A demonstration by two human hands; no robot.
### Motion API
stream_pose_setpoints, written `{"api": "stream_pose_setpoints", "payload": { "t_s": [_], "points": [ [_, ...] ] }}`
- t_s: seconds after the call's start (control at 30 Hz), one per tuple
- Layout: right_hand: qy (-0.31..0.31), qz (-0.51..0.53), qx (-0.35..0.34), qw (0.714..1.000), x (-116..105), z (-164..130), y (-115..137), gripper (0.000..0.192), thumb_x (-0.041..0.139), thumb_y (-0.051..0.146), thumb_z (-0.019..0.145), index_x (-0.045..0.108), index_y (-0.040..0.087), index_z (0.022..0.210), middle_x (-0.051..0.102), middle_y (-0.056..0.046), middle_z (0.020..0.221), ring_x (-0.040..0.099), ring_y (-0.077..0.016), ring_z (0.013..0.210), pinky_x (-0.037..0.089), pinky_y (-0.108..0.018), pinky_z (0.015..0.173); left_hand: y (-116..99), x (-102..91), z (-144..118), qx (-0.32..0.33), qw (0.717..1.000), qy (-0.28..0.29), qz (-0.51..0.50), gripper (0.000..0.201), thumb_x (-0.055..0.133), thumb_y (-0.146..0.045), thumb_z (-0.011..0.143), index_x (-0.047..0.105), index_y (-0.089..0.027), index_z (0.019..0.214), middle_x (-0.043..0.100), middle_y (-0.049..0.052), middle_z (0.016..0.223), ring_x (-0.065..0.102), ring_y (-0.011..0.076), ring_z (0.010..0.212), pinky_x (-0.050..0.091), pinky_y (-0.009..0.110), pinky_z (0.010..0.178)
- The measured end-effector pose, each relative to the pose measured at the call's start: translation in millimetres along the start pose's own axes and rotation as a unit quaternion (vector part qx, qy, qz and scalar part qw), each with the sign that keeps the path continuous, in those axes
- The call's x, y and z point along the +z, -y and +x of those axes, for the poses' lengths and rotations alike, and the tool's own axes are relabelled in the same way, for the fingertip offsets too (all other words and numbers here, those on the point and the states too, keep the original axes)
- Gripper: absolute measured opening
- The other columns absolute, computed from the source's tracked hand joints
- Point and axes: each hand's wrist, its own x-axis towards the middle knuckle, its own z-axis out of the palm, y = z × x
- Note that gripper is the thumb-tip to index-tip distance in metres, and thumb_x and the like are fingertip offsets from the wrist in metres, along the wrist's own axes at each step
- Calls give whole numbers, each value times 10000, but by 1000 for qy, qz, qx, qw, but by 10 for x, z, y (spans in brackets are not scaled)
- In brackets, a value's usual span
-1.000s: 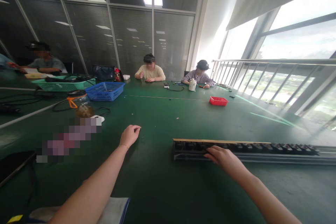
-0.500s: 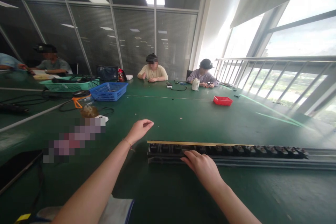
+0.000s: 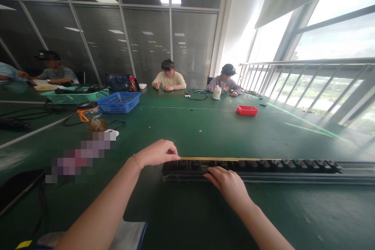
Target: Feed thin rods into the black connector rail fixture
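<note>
Bright from the big windows [image 3: 322, 47] on the right, white with glare. Darker on the left. Bent at the edges. Blurry square patch [image 3: 80, 152].

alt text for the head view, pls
Both bare hands, left hand and right hand, rest on the near end of a long black strip of sockets lying across a green table; three other people sit at its far side.

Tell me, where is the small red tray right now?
The red tray sits far across the green table, right of centre, near the white jug.
</note>
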Motion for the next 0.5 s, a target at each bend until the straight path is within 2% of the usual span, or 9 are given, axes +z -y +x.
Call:
{"api": "stream_pose_setpoints", "payload": {
  "t_s": [0.2, 0.33, 0.4, 0.5],
  "points": [
    [-6, 11, 3, 1000, 12, -4, -7, 322, 336, 378, 888, 617, 226, 926, 648, -14, 831, 616, -128, 684, 424, -204, 560, -17, -23, 10, 20, 998, -24, 63, 236, 561, -443, 696, 695, -249, 706, 622, -2, 777, 568, 154, 735, 386, 214, 619],
    [-18, 19, 1, 1000, 31, -1, -12, 330, 333, 389, 888, 618, 225, 909, 647, -11, 802, 613, -114, 669, 408, -191, 555, -86, -52, -17, 40, 996, -24, 71, 241, 514, -389, 750, 689, -223, 747, 643, -5, 766, 571, 133, 703, 379, 200, 603],
    [-26, 22, -2, 999, 37, -2, -15, 345, 325, 397, 890, 622, 224, 892, 645, -13, 781, 608, -103, 648, 396, -184, 540, -95, -67, -19, 54, 992, -65, 95, 252, 486, -369, 778, 681, -212, 757, 648, -5, 781, 570, 124, 698, 380, 202, 617],
    [-35, 24, -4, 999, 38, -2, -18, 356, 322, 404, 891, 626, 218, 878, 644, -20, 777, 606, -98, 646, 386, -184, 528, -9, -69, 17, 64, 971, -165, 158, 269, 443, -354, 815, 673, -217, 785, 644, -1, 828, 568, 123, 721, 383, 215, 638]
  ]
}}
